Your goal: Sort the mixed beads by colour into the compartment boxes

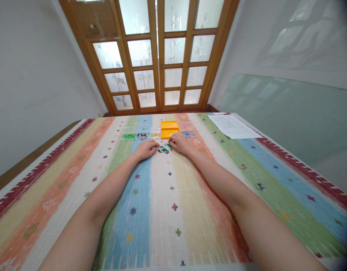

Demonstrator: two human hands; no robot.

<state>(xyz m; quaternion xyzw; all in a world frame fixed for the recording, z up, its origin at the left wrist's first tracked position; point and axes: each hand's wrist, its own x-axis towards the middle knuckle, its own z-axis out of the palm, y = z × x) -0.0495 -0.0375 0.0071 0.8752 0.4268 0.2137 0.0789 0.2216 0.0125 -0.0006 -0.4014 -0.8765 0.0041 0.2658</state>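
Observation:
A small pile of mixed green, blue, red and dark beads (163,149) lies on the striped tablecloth between my hands. My left hand (146,149) rests at the pile's left side, its fingers drawn together near the beads; anything between them is too small to name. On the right, my right hand (179,143) has its curled fingertips at the pile's edge, just below the yellow box. That yellow box (169,125) is open. Left of it are clear boxes with green pieces (129,136), dark pieces (142,136) and yellow pieces (155,136). Blue pieces (188,134) fill a clear box to its right.
White paper sheets (231,126) lie at the table's back right. The striped tablecloth (162,226) covers the table. Beyond the far edge stands a wooden door with glass panes (173,51), and a pale glassy panel (286,113) leans at the right wall.

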